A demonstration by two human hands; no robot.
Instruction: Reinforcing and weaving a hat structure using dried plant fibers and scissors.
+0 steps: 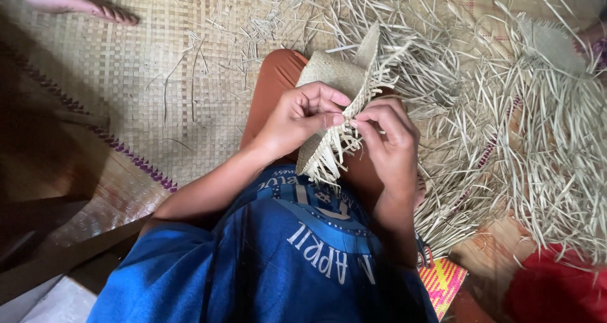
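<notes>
While the half-woven straw piece is propped on the lap, over the woven floor mat, its fringed edge is being plaited. Left hand: fingers curled closed, loose strands pinched at the fringe. Right hand: thumb and forefinger closed on one thin strand, just beside the left fingertips. Step judged: edge weaving, mid-course. Next move, it seems, calls for tension kept and one strand tucked under its neighbour. Loose straw heap noted toward the mat's right edge; another person's foot at the far left corner.

woven floor mat, loose straw strips, another's foot
</notes>
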